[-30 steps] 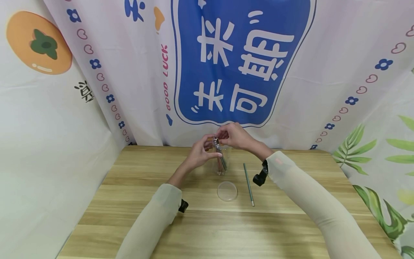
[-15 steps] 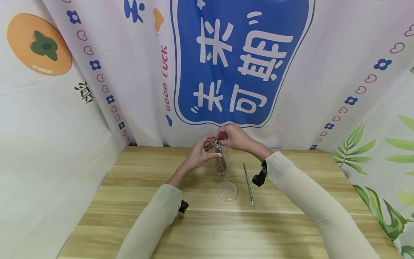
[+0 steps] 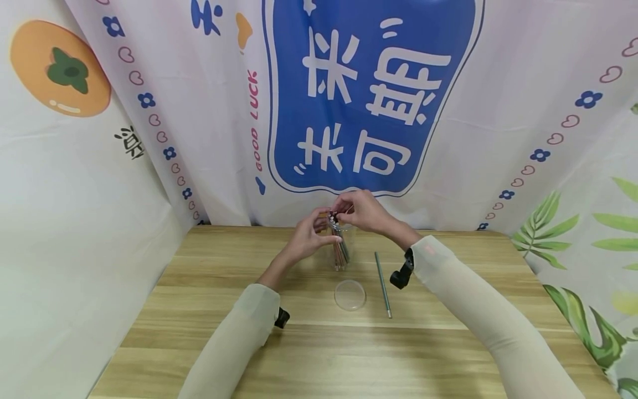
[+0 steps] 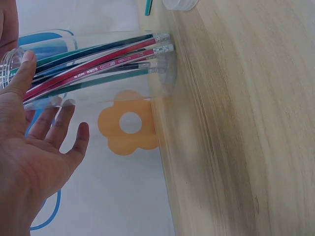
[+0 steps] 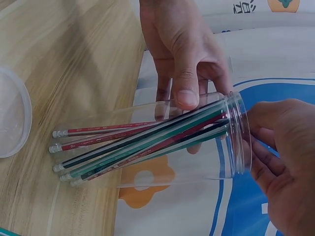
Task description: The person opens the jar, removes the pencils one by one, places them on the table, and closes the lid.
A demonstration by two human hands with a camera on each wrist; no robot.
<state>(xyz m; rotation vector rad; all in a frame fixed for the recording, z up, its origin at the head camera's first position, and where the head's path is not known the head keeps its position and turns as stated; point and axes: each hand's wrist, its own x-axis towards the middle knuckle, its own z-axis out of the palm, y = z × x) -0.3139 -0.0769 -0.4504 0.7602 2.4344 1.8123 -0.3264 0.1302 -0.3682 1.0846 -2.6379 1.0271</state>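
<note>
A clear plastic jar (image 5: 237,142) with a threaded neck stands near the back edge of the table. Inside it lean several red, green and black pencils (image 5: 142,142), their eraser ends at the bottom. My left hand (image 3: 308,237) grips the jar just below the neck, thumb on one side and fingers on the other. At the mouth, my right hand (image 3: 364,210) has its thumb and bent fingers right at the pencils' upper ends; whether it pinches one I cannot tell. One green pencil (image 3: 383,285) lies on the table to the right of the jar.
A round clear lid (image 3: 350,295) lies flat in front of the jar. Behind the wooden table (image 3: 319,354) hangs a printed cloth (image 3: 224,138), close to both hands. Each wrist carries a small black camera (image 3: 401,271).
Fingers of the right hand have shifted slightly among the pencils' upper ends, which sit a little differently. The left hand, jar, lid and loose pencil stay in place.
</note>
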